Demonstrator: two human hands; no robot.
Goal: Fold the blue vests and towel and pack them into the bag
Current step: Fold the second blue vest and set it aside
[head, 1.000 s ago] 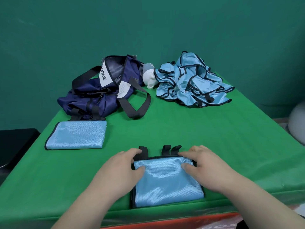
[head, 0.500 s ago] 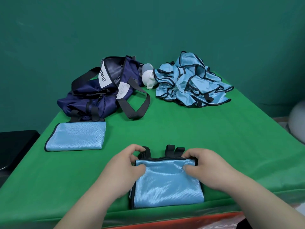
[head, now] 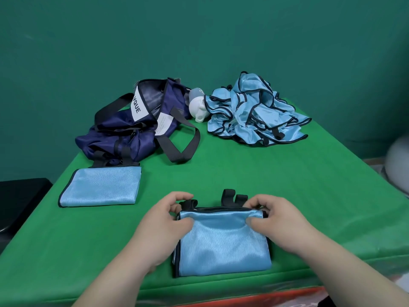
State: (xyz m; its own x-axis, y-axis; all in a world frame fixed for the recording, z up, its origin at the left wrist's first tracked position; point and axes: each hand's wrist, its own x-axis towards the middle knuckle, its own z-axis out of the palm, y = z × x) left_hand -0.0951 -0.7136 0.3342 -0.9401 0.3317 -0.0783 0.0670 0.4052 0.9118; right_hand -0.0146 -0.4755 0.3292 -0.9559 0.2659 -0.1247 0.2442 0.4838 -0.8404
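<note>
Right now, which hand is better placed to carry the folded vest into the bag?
Probably left. The left hand pinches the left corner of the folded light-blue satin vest, and the navy fabric duffel bag lies to the far left. The right hand, on the other corner, would have to cross over.
</note>
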